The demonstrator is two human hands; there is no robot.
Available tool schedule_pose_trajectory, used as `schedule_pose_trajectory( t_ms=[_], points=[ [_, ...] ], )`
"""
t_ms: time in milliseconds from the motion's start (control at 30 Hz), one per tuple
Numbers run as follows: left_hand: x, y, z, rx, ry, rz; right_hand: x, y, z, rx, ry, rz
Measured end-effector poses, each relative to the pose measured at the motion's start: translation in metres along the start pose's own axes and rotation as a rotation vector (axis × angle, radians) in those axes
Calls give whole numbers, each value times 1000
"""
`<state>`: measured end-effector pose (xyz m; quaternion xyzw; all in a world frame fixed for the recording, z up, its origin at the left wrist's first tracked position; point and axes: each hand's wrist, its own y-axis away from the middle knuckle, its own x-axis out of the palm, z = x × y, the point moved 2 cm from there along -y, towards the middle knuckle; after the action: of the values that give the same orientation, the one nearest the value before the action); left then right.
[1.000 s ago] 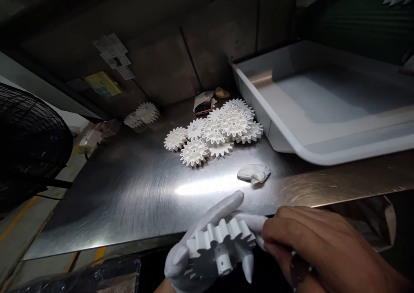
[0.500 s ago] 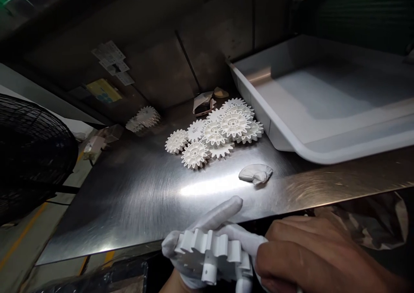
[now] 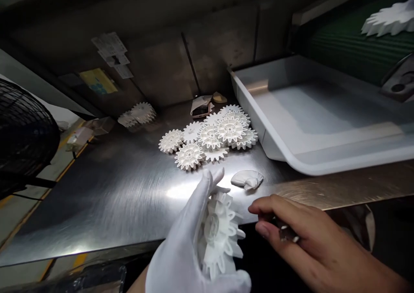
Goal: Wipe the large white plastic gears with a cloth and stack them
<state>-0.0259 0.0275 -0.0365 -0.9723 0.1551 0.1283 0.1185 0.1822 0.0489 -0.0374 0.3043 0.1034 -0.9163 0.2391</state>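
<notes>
In the head view my left hand, in a white glove, grips a white plastic gear tilted on edge near the table's front. Its thumb and fingers wrap the toothed rim. Just to the right, my bare right hand is curled around a small metal tool, mostly hidden by the fingers. That hand is apart from the gear. Beyond my hands lies a pile of several white gears on the steel table. A crumpled white cloth rests between the pile and my right hand.
A large grey-white tray stands at the right. Behind it, a green ribbed conveyor carries another white gear. More gears appear by the back wall, perhaps reflected. A black fan stands at the left.
My left hand has turned the gear from teeth-up to a tilted, face-showing pose and raised it. My right hand has drawn apart from it. The view has shifted, revealing the conveyor's gear.
</notes>
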Motion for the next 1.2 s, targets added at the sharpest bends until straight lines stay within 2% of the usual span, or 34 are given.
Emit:
schedule_pose_trajectory(
  t_ms=[100,233,300,400,500,600,733,900,1067,1200],
  points=[
    [1,-1,-7,174,-368,-6,5,-1,-3,113,-125,99],
    [1,-9,-13,326,-673,25,9,-2,-4,183,-225,150],
    [0,-11,-13,370,-766,3,8,-2,-6,220,-182,116],
    [-2,-8,-11,420,-856,-21,5,-3,-11,265,-16,-39],
    [-6,-4,-9,398,-878,-26,5,-10,-13,160,248,-230],
    [-10,-1,-8,358,-858,-45,10,-24,-17,39,477,-316],
    [-15,2,-9,358,-793,-73,14,-50,-30,-10,597,-290],
    [-23,11,-8,388,-726,-57,16,-74,-40,8,644,-262],
    [-30,18,-5,372,-723,-83,22,-74,-29,-27,654,-167],
    [-35,21,-5,339,-740,-115,20,-72,-31,-26,662,-158]
  ],
)
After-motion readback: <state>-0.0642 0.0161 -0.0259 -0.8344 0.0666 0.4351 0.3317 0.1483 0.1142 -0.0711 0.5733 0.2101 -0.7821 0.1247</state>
